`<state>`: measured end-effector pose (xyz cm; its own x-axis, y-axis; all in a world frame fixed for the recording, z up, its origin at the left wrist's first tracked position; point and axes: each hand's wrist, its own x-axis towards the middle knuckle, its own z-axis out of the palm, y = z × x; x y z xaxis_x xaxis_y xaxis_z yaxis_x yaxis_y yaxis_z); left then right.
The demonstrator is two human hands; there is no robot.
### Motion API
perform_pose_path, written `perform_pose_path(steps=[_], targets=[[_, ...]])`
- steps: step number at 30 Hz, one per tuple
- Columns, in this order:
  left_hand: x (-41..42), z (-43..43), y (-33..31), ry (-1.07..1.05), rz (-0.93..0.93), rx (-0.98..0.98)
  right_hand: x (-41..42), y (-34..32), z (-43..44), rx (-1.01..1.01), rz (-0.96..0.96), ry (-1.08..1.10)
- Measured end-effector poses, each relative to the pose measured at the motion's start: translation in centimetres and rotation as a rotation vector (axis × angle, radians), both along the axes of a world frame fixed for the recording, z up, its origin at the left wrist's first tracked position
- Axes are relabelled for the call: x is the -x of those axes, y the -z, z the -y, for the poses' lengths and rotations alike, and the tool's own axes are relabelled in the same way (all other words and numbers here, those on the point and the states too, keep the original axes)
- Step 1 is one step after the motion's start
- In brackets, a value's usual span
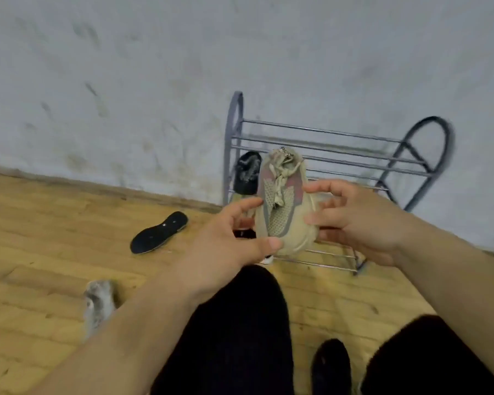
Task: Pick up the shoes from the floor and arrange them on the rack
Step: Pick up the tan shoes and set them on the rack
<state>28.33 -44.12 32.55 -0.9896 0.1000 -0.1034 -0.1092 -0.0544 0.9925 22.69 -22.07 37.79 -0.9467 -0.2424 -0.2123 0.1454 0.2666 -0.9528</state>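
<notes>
wooden floor [40,223], grey wall [126,67], metal rack [340,155]

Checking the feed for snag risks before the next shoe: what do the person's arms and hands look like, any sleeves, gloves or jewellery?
Both forearms are bare as far as the frame shows, with no sleeves in view. The left hand and right hand are gloveless; I see no rings, watch or bracelet, though the picture is slightly blurred. Nails look short and unpainted.

head cam on me | faces forward-down, tilted | close over my hands | rack [337,155] at 12-1 o'clock, near | single view
</notes>
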Motion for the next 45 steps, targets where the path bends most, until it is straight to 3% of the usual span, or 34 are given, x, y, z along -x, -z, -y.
perform_pose_path(steps=[4, 7, 12, 16, 19, 24, 28, 33, 38, 45], targets=[[3.7, -13.1, -2.9, 0.505, 0.071, 0.089, -5.9, 0.6, -13.7, 0.141, -0.009, 0.327], [3.8, -23.4, -2.6, 0.755, 0.146, 0.172, -11.6, 3.3, -22.0, 0.233, 0.036, 0.598], [0.6, -37.6, 1.6, 0.999, 0.269, 0.284, -19.8, 10.8, -31.3, 0.288, 0.183, 0.881], [-1.5, -43.1, 4.9, 1.079, 0.380, 0.377, -23.9, 15.9, -35.1, 0.347, 0.277, 0.945], [-0.1, -44.3, 5.2, 1.061, 0.414, 0.416, -25.0, 19.7, -37.2, 0.438, 0.325, 1.006], [2.8, -45.6, 6.0, 0.913, 0.422, 0.478, -22.8, 28.8, -40.8, 0.273, 0.441, 1.107], [5.7, -46.4, 6.6, 0.770, 0.438, 0.476, -17.5, 35.5, -42.0, 0.097, 0.534, 1.017], [11.9, -46.0, 8.2, 0.697, 0.468, 0.464, -9.2, 39.3, -42.5, -0.161, 0.483, 0.828], [16.2, -42.9, 13.2, 0.651, 0.534, 0.438, -3.0, 45.2, -44.8, -0.372, 0.520, 0.723], [16.2, -37.1, 23.2, 0.558, 0.720, 0.306, -1.1, 47.4, -42.4, -0.531, 0.673, 0.621]])
